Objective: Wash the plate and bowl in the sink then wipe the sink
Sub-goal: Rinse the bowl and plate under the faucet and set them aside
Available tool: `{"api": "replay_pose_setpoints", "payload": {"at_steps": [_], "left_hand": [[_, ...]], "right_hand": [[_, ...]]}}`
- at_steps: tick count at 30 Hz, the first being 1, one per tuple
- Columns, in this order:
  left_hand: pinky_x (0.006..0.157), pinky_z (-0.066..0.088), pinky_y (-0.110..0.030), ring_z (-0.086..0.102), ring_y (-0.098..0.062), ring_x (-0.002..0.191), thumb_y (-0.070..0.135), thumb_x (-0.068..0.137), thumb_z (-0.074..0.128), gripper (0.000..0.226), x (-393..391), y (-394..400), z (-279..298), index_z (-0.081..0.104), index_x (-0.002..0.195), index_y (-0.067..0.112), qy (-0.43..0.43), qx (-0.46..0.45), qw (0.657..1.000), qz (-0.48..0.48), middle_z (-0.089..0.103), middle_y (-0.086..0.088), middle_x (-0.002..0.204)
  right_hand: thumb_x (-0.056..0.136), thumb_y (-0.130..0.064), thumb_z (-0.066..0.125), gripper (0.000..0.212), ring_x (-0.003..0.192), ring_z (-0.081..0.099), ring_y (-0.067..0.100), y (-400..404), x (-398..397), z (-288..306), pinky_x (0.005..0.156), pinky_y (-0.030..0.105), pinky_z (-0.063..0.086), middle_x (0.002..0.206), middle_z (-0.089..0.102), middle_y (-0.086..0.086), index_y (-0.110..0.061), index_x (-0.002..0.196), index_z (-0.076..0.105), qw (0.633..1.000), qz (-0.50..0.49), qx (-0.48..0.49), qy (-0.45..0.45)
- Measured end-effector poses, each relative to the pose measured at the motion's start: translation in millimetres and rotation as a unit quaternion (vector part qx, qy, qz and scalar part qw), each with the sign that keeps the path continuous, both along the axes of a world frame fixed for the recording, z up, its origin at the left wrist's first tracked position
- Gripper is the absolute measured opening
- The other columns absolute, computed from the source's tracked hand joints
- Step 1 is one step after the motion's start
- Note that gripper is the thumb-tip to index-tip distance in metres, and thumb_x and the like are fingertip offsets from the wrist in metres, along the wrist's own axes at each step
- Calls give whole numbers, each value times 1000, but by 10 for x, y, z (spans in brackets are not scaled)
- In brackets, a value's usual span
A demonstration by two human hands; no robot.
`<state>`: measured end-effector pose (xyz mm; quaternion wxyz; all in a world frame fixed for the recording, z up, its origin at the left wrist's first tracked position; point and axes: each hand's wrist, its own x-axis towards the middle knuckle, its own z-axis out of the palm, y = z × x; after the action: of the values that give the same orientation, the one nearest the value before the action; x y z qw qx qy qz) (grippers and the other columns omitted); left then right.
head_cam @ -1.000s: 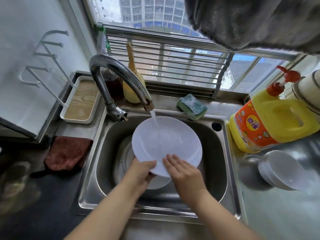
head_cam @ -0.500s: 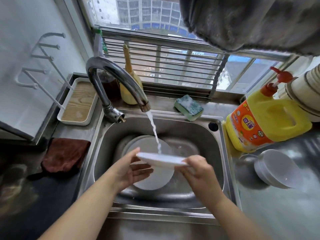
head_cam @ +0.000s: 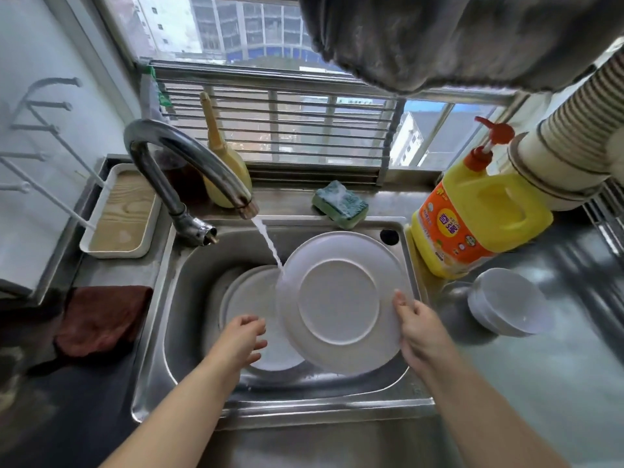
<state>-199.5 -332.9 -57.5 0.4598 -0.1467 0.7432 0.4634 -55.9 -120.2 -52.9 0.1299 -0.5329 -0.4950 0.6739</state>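
Note:
My right hand (head_cam: 420,327) grips the right rim of a white plate (head_cam: 339,300), which is tilted up with its underside facing me over the right half of the steel sink (head_cam: 189,265). Water runs from the curved faucet (head_cam: 189,163) onto the plate's left edge. My left hand (head_cam: 241,339) hovers apart from that plate, fingers loosely curled and empty, above a second white plate (head_cam: 248,295) lying flat on the sink floor. White bowls (head_cam: 508,300) sit upside down on the counter to the right.
A green sponge (head_cam: 339,204) lies on the sink's back ledge. A yellow detergent jug (head_cam: 479,217) stands at the right. A brown cloth (head_cam: 101,319) lies left of the sink beside a white tray (head_cam: 118,214). A grey cloth (head_cam: 456,35) hangs overhead.
The plate was flipped from face-up through edge-on to underside-up and shifted right. My left hand let go of it; only my right hand holds it now.

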Motion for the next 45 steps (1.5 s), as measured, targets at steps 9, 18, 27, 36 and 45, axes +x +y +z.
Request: {"api": "replay_pose_setpoints", "payload": {"at_steps": [9,18,27,36,45], "left_hand": [[69,52,-38,63,-28,73,23,101,42,28,230,398,9,56,111,1,-4,70,997,-7,65,-15,88],[46,38,-23,49,-21,46,52,90,46,52,135,800,476,63,73,6,-140,172,970,-103,52,-10,58],[66,59,-31,69,-22,74,3,91,56,15,577,1396,698,64,104,2,-87,230,928,-281,73,-14,89],[71,58,-34,65,-25,92,1,92,56,27,1129,2235,647,54,118,8,-13,228,937,-264,65,-10,108],[77,56,-37,64,-26,97,9,92,58,30,951,2475,454,54,122,11,23,177,954,-243,64,-11,113]], "right_hand": [[80,-52,67,51,64,53,9,-71,432,528,62,23,46,68,56,-4,-4,80,51,979,64,169,97],[98,-38,45,22,82,53,12,-148,1070,771,80,30,42,83,56,-9,-23,84,53,760,273,588,43],[98,-26,46,36,98,62,23,-18,1953,965,90,34,43,97,67,5,-4,84,72,670,202,706,-112],[94,4,42,43,99,62,7,319,2127,828,71,8,51,123,58,1,-30,108,64,955,-126,244,-107],[86,-5,43,44,107,56,21,703,1808,554,90,42,53,122,58,3,-34,115,58,965,-145,182,-121]]}}
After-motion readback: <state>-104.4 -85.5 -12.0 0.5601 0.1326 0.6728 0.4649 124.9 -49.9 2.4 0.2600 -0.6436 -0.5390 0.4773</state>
